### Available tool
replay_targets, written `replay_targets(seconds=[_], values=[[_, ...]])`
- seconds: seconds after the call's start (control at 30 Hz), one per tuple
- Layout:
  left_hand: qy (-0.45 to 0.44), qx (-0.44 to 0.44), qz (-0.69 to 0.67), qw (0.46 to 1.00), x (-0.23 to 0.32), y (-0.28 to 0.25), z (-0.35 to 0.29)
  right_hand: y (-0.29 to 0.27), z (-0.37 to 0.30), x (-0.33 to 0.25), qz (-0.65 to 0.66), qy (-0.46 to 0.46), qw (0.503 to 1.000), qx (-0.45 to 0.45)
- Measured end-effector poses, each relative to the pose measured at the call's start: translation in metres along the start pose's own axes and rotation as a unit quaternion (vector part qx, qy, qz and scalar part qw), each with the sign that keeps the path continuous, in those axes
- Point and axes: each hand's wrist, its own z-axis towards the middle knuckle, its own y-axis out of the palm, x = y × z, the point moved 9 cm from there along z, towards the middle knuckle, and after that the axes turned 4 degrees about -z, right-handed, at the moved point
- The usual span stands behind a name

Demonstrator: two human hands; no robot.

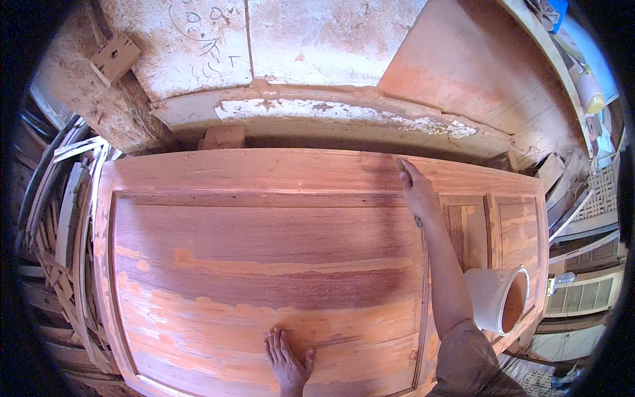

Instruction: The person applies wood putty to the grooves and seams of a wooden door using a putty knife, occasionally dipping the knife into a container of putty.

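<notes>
A large panelled wooden door (258,230) lies flat in front of me, with pale orange filler-like patches across its big panel. My left hand (288,362) rests on the lower part of that panel, fingers stretched out, with nothing in it. At the far rail, my right hand (417,188) has its fingers curled down onto the wood. Whatever it holds, if anything, is hidden beneath the fingers. A darker strip of wood runs just left of this hand. Beside my right forearm sits a white bucket (484,299), its open mouth turned toward the right.
Behind the door's far edge rises a dusty, stained wall (311,49). A wooden block (115,58) sits at the upper left. Scrap wood strips (71,218) are piled along the left side. More boards, a clear plastic bottle (565,278) and a slatted shutter (582,291) are at the right.
</notes>
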Motion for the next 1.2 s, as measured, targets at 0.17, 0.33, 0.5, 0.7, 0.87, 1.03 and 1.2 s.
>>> replay_targets(seconds=[0.17,0.33,0.5,0.7,0.87,1.03,1.2], values=[[-0.001,-0.006,0.001,1.0,-0.003,0.002,-0.004,0.019,0.014,0.021,0.01,-0.003,1.0,-0.019],[-0.011,-0.017,0.007,1.0,-0.005,-0.002,-0.004,0.023,0.011,0.006,-0.032,-0.002,0.999,0.008],[-0.008,-0.028,0.014,0.999,-0.004,-0.001,-0.004,0.029,0.014,-0.001,-0.059,-0.016,0.998,0.031],[0.014,-0.002,0.006,1.0,0.001,-0.003,-0.002,0.037,0.011,0.006,-0.086,-0.044,0.995,0.027],[0.007,-0.001,0.02,1.0,-0.001,-0.004,-0.003,0.022,-0.021,-0.013,-0.096,-0.005,0.995,-0.016],[0.008,0.006,0.015,1.0,0.002,-0.005,0.001,0.019,-0.016,0.025,-0.166,-0.074,0.973,-0.145],[-0.01,-0.016,0.009,1.0,0.003,-0.003,0.002,-0.007,0.029,-0.014,-0.04,-0.156,0.976,-0.149]])
